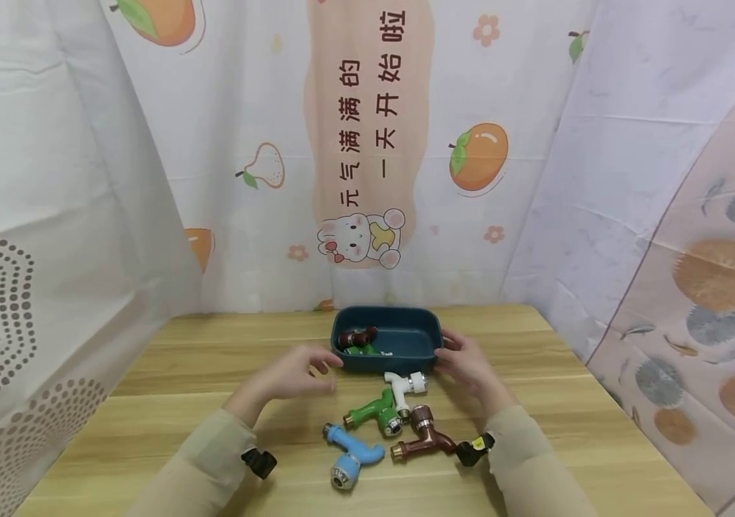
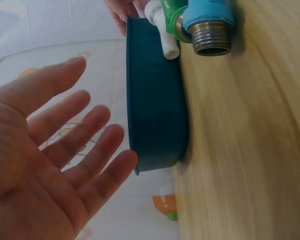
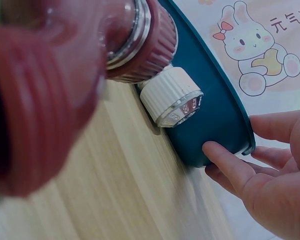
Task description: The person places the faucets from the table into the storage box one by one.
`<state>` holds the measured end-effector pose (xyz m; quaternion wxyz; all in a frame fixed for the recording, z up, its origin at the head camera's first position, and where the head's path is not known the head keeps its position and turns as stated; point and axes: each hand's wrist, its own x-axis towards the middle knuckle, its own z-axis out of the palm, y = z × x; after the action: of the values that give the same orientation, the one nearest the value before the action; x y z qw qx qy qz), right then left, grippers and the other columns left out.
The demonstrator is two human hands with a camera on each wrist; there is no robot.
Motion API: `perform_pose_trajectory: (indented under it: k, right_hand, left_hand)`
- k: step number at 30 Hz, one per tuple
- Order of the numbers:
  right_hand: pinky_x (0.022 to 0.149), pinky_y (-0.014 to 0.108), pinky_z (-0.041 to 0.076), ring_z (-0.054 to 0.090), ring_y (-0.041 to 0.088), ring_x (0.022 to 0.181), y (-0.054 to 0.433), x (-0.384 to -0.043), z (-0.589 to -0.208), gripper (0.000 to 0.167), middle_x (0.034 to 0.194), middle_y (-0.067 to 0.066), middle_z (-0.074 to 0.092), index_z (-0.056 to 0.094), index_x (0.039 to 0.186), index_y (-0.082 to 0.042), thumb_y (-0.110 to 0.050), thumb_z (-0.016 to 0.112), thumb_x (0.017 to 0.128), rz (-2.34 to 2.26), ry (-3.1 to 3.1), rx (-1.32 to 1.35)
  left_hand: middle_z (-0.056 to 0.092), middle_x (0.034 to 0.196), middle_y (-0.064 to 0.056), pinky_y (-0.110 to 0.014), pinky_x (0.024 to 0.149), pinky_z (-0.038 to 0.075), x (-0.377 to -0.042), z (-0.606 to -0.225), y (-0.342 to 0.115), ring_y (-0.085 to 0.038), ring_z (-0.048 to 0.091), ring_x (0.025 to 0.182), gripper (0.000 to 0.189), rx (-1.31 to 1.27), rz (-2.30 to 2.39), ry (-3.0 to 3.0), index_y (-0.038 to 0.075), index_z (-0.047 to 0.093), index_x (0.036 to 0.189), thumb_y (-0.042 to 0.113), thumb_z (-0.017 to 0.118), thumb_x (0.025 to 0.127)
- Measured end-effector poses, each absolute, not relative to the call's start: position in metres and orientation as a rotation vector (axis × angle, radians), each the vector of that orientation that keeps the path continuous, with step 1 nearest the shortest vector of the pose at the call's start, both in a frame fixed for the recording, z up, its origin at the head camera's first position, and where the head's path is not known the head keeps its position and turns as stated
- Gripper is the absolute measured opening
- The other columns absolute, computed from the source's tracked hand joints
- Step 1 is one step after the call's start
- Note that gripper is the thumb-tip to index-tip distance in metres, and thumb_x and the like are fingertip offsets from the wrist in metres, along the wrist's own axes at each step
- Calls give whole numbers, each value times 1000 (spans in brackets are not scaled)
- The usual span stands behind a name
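The right hand (image 1: 467,366) had its grip on the right end of a dark teal bin (image 1: 413,343), thumb pressed to the near outer wall and the other fingers bent round behind the end. The left hand (image 1: 299,373) had a released grip, its fingers loosely spread just beside the bin's near left corner; whether a fingertip touched the wall could not be told. The bin sat upright on a wood-grain surface (image 1: 296,445), with a dark brown tap (image 1: 356,337) and a partly hidden green one (image 1: 361,350) lying in its left part. Four more taps lay in front of it, between the forearms: a white tap (image 1: 398,388) nearest the bin, a green tap (image 1: 370,411) just beside that, a reddish-brown tap (image 1: 427,434) to the right, its spout towards the right wrist's black camera (image 1: 474,450), and a light blue tap (image 1: 356,450) closest to the person, its silver-tipped handle facing back. Behind hung a white cloth (image 1: 245,93) printed with fruit and a rabbit.
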<state>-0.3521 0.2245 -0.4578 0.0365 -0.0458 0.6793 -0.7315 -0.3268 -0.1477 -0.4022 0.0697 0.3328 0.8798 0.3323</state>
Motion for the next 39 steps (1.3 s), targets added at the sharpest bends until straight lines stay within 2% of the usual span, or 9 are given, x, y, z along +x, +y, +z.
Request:
perform_pose_trajectory:
  k: [5,10,16,28,33,39]
  right_hand:
    - [102,51,46,43,55,132,224,-353,-458,62,155,39,27,24,156,10,12,48,99,-2226,2111,-147]
    - [103,54,43,42,54,133,222,-353,-458,63,155,39,26,24,156,9,11,49,99,-2220,2108,-133]
    - [103,55,42,41,55,133,221,-351,-461,64,156,39,24,23,156,9,12,49,99,-2228,2082,-133]
    - [100,47,48,43,54,133,227,-357,-448,64,156,38,24,22,157,8,11,49,99,-2221,2106,-169]
    - [99,45,49,44,52,133,230,-358,-445,64,157,37,25,23,158,6,10,50,100,-2205,2107,-137]
    - [97,41,51,47,51,132,227,-357,-455,64,156,36,28,26,157,5,11,52,99,-2196,2112,-112]
  left_hand:
    - [68,120,-1,-42,87,55,-322,-404,-148,-25,63,109,35,996,937,2596,18,71,123,26,80,89]
    - [70,122,-8,-38,86,55,-318,-407,-148,-25,64,108,37,1014,889,2547,12,72,123,24,79,88]
    - [70,119,-8,-34,85,54,-311,-415,-145,-28,65,106,39,1036,827,2499,7,72,122,19,80,85]
    - [70,102,4,-27,82,53,-308,-423,-135,-16,67,94,27,1041,810,2413,10,77,103,2,82,78]
    - [68,95,11,-27,80,53,-308,-424,-133,-15,65,90,26,1017,784,2397,16,77,99,2,82,78]
    - [66,89,14,-26,75,52,-301,-430,-133,-6,60,81,25,1003,735,2412,20,78,97,3,84,79]
